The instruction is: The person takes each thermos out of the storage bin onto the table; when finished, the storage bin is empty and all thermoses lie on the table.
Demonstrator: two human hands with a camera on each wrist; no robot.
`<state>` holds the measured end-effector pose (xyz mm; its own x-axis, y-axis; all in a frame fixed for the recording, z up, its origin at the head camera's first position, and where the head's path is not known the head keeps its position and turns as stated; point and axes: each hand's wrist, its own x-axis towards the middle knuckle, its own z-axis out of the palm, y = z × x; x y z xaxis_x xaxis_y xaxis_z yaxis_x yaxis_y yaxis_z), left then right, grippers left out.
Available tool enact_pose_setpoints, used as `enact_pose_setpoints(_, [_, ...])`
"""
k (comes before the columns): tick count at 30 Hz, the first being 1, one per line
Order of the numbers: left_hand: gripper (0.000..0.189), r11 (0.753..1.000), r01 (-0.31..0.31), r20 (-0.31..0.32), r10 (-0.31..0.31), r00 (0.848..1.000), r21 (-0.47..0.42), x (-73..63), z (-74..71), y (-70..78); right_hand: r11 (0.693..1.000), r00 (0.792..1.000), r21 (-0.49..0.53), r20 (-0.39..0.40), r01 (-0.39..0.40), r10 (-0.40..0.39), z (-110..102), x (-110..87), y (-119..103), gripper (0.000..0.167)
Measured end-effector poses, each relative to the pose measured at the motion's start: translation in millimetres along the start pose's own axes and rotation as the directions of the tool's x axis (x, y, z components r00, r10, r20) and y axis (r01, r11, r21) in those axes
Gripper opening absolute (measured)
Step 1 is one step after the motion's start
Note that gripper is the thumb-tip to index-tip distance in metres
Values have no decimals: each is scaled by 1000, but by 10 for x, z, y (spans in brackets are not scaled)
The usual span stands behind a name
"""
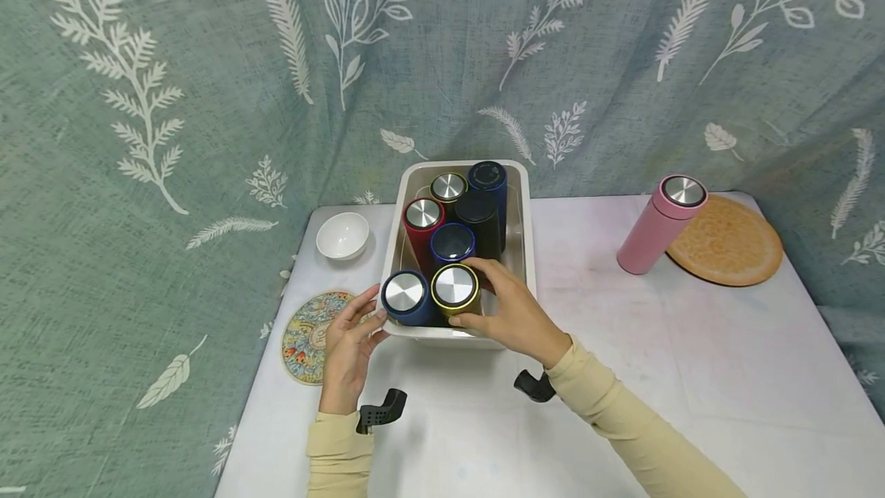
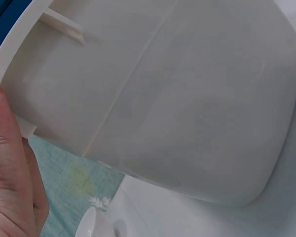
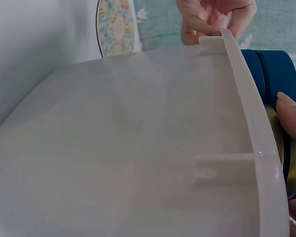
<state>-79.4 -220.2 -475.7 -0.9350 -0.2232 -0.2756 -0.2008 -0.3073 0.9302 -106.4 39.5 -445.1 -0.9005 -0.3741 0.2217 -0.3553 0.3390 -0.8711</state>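
Observation:
A pale plastic bin (image 1: 531, 252) holds several thermos bottles standing close together. My right hand (image 1: 515, 310) grips a gold thermos (image 1: 456, 288) with a silver lid at the bin's front, thumb on the near side and fingers behind. To its left stands a blue thermos (image 1: 405, 297) with a silver lid. My left hand (image 1: 349, 344) pinches the bin's front left corner; in the left wrist view its fingers (image 2: 9, 143) lie under the rim. Behind are a red thermos (image 1: 423, 221), a dark blue one (image 1: 452, 244) and a black one (image 1: 478, 217).
A pink thermos (image 1: 657, 229) stands on the right of the white table, before a round wooden board (image 1: 733, 244). On the left are a white bowl (image 1: 343, 237) and a patterned round mat (image 1: 304, 340). A green leaf-print cloth (image 1: 442, 60) hangs behind.

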Motion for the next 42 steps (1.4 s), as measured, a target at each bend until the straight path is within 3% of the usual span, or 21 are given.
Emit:
enact_pose_setpoints(15, [48, 1000, 0, 15, 0, 1000, 17, -3, 10, 2, 998, 998, 59, 62, -37, 33, -56, -20, 1, 76])
enact_pose_setpoints(20, [50, 1000, 6, 11, -6, 1000, 15, -2, 8, -1, 999, 997, 34, 72, -33, 30, -54, -25, 2, 79])
enact_pose_setpoints(42, [49, 999, -3, 16, 2, 1000, 32, 1, 1, 14, 1000, 999, -4, 46, -9, 9, -51, -39, 23, 78])
